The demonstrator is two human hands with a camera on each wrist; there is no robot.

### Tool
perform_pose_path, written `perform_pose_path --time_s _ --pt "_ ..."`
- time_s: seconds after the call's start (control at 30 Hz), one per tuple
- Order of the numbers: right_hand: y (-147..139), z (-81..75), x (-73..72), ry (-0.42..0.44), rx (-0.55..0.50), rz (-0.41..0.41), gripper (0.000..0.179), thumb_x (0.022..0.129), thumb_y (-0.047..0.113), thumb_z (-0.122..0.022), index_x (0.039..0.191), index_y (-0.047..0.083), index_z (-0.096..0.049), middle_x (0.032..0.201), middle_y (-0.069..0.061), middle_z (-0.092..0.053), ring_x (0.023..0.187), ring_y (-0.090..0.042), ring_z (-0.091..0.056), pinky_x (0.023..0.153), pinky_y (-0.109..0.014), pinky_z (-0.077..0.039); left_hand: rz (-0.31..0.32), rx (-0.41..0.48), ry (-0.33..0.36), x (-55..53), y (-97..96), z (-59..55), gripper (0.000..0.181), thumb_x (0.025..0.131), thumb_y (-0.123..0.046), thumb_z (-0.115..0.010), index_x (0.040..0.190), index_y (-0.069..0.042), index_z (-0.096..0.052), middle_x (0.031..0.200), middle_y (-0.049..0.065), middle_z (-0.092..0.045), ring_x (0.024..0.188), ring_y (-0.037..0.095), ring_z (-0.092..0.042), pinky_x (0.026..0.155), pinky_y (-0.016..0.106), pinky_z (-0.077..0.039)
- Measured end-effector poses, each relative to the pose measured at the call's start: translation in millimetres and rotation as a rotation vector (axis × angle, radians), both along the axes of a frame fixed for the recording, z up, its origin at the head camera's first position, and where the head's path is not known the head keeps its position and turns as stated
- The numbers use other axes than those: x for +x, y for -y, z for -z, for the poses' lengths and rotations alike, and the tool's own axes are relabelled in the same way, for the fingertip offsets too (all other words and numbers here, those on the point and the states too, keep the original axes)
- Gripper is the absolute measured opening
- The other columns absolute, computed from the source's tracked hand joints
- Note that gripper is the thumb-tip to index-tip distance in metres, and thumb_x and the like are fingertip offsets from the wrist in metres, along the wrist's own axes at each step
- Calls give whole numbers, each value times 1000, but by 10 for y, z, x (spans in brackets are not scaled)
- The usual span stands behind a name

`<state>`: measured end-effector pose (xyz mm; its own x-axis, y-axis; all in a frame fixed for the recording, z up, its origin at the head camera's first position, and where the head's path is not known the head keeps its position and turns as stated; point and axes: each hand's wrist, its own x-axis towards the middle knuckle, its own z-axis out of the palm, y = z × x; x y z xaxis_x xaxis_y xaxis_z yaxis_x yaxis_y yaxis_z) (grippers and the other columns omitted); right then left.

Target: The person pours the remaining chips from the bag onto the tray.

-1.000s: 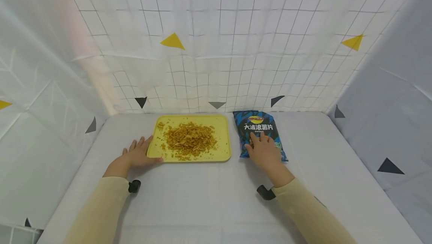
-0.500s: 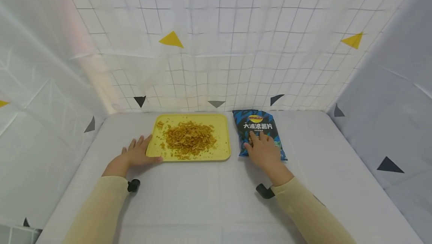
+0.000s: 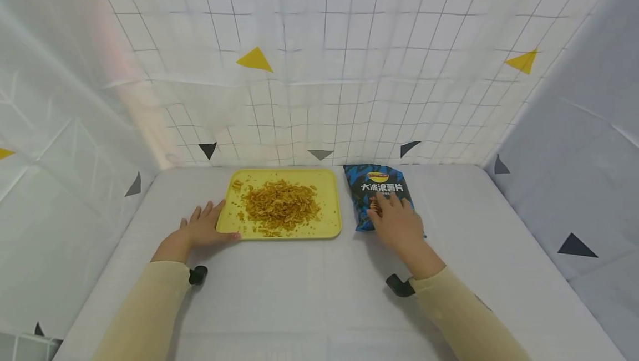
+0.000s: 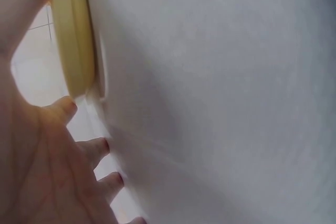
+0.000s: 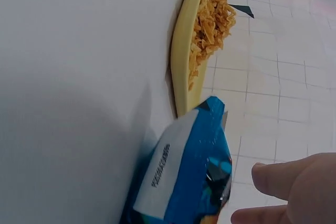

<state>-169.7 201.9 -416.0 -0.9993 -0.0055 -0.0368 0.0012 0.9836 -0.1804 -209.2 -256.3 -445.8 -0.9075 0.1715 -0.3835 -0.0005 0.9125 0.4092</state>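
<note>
A yellow tray (image 3: 330,200) lies on the white table, bearing a heap of crushed chips (image 3: 282,206). My left hand (image 3: 202,232) rests at its left end, fingers spread, thumb along the front edge. In the left wrist view, the thumb and index fingertip are right at the tray's side (image 4: 73,30). To the right of the tray lies a blue and black potato chip bag (image 3: 356,178). Over its lower right part is my right hand (image 3: 399,225), fingers extended. The right wrist view shows a gap between the thumb (image 5: 273,179) and the bag's surface (image 5: 210,156).
White sheeting with a grid pattern (image 3: 309,100) rises behind the tray and bag. More sheeting encloses the left (image 3: 75,183) and right (image 3: 564,156) sides. A small black wrist camera (image 3: 399,286) sits by the right sleeve cuff, and another (image 3: 198,275) by the left.
My right hand has shifted slightly to the right across the bag, uncovering more of its printed chip picture. The left hand and the tray have stayed put.
</note>
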Motion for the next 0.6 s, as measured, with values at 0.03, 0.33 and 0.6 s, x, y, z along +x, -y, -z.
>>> perform_pose_path --time_s 0.03,0.33,0.6 --pt "-24 -16 13 -21 0 -8 64 106 46 -43 156 8 -35 156 -29 -32 139 -55 -29 100 -71 -38 0 -3 -1 -2 0 7 124 78 -74 -67 161 -9 -3 162 32 4 144 58 9 106 78 6" --pt "-324 -128 125 -177 -64 -7 48 102 29 -55 140 0 -54 148 -29 -43 134 -51 -40 97 -67 -43 9 -18 -7 20 -49 -1 121 80 -73 -66 161 -8 -4 162 33 3 144 59 8 107 78 4" --pt "-639 -218 164 -349 -60 25 40 98 22 -62 128 -4 -63 142 -29 -50 131 -49 -44 96 -65 -44 22 -34 -46 23 -21 6 121 80 -75 -64 161 -6 -5 161 34 0 143 61 5 107 78 1"
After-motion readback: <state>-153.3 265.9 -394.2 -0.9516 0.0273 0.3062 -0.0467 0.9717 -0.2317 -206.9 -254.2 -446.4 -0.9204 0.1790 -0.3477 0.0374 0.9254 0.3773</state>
